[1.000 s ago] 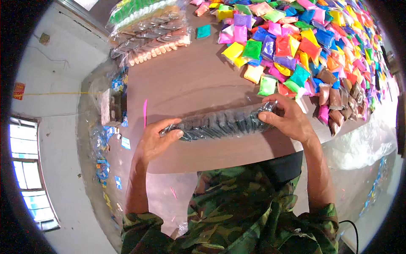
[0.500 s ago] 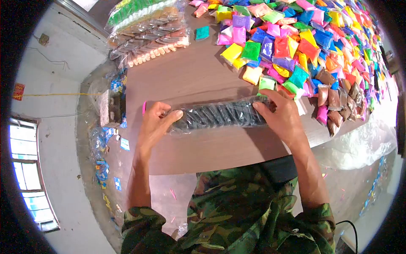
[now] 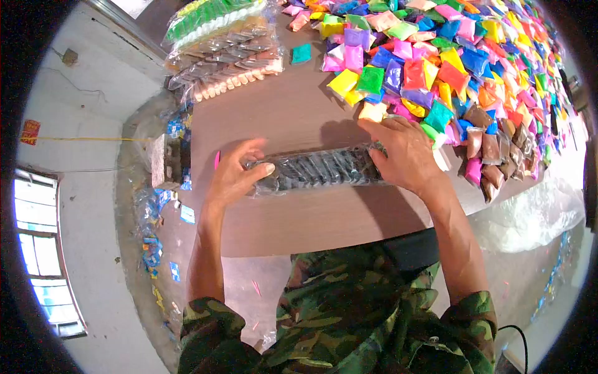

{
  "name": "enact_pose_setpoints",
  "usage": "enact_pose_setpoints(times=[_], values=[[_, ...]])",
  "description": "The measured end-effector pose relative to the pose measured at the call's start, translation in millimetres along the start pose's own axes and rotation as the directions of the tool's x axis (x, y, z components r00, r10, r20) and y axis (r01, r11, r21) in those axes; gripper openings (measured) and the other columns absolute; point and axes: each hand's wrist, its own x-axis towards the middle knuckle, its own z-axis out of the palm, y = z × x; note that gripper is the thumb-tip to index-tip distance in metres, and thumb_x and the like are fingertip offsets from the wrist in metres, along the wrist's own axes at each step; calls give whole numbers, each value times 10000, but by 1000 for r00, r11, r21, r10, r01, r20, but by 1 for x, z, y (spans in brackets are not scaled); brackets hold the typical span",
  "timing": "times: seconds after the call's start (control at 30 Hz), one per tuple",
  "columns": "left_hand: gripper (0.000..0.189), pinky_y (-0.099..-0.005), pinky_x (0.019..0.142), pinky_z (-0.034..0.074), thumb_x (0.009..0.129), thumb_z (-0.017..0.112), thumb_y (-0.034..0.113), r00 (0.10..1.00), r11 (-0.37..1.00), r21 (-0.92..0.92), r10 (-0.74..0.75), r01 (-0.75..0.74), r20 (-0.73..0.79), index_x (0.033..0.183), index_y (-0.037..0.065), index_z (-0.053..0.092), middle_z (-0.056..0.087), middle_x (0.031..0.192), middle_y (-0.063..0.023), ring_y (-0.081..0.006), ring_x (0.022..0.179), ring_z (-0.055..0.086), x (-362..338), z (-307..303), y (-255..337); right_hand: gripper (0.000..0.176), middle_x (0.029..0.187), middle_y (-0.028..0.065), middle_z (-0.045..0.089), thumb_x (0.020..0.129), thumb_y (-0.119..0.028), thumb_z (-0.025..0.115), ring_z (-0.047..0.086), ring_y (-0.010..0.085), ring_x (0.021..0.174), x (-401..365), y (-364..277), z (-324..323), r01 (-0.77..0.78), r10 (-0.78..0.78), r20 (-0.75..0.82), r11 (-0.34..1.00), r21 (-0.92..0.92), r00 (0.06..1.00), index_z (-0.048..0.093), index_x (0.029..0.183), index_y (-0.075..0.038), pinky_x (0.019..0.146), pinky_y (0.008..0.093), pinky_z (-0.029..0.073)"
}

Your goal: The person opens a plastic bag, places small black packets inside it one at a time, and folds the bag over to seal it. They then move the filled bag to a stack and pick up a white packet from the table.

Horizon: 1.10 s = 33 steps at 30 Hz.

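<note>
A long clear plastic bag (image 3: 324, 168) holding a row of small black packets lies crosswise on the brown table. My left hand (image 3: 238, 171) is at its left end, thumb pressed on the plastic and a lower finger curled against the edge; the upper fingers are lifted and slightly blurred. At the right end, my right hand (image 3: 405, 149) has its thumb against the bag. Its index finger stretches away above the bag, leaving a gap to the thumb. The other right fingers are partly hidden behind the hand.
A heap of colourful small packets (image 3: 417, 75) covers the table's far right, with brown packets (image 3: 492, 146) near the right hand. Filled bags (image 3: 227, 56) are stacked at the far left. One teal packet (image 3: 301, 53) lies alone. Clear plastic (image 3: 523, 215) hangs at the right edge.
My right hand has shifted slightly left and up, its fingers spreading wider from the bag's end. The left hand's upper fingers have lifted. The bag stays nearly in place.
</note>
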Motion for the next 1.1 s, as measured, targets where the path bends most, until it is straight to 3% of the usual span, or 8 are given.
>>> enact_pose_setpoints(times=[0.13,0.23,0.33,0.5,0.7,0.83,0.93,1.1], values=[[240,-377,931,534,846,795,162,990,987,97,123,-129,75,1065,66,780,730,1151,-115,-241,1070,676,2,-1,0,228,996,103,699,838,-96,664,670,317,1011,-4,4,6,64,-64,2,998,30,998,771,1038,-119,941,494,495],[162,-374,925,532,857,773,134,973,976,56,213,-209,-86,989,41,780,747,1083,-111,-240,1037,688,-11,9,5,181,970,71,688,843,-91,656,678,293,963,-11,1,8,122,-123,-113,992,-14,986,787,962,-128,942,481,471],[151,-381,927,529,879,745,111,971,977,5,215,-215,-104,1007,37,776,759,1055,-110,-248,1017,700,-16,16,-1,191,993,53,689,840,-90,661,683,282,970,-15,0,9,171,-179,-175,983,-61,968,781,981,-135,967,475,450],[187,-370,899,556,915,707,66,908,866,337,413,-369,-67,1090,15,751,744,1098,-119,-271,1034,698,-25,14,-2,208,1067,62,687,850,-166,698,669,287,1042,-23,4,14,190,-186,-121,982,19,975,756,1044,-120,1000,497,431],[397,-451,1033,492,851,788,242,928,840,431,373,-330,-17,1178,29,714,720,1203,-155,-337,1127,662,-40,8,1,642,1151,112,654,744,-579,810,644,336,1081,-49,-1,3,248,-241,-146,968,33,960,716,1181,-118,1069,549,398],[666,-458,1059,482,735,878,402,924,728,601,381,-329,44,1252,34,677,675,1296,-173,-363,1206,622,-60,6,20,765,1178,112,647,668,-615,839,639,343,1091,-62,1,-4,255,-252,-87,967,25,964,691,1231,-119,1069,551,408],[739,-465,1056,487,681,910,432,893,716,577,447,-393,53,1255,28,677,673,1296,-171,-361,1210,621,-68,9,20,751,1196,117,649,677,-573,851,637,346,1103,-69,2,-1,208,-204,-63,976,59,977,682,1244,-111,1046,529,433],[666,-451,1043,508,705,916,346,920,805,477,390,-353,23,1248,33,690,680,1274,-162,-348,1211,628,-75,13,7,729,1218,118,655,695,-521,848,638,344,1119,-76,1,3,132,-128,-57,987,86,990,672,1266,-103,979,486,495]])
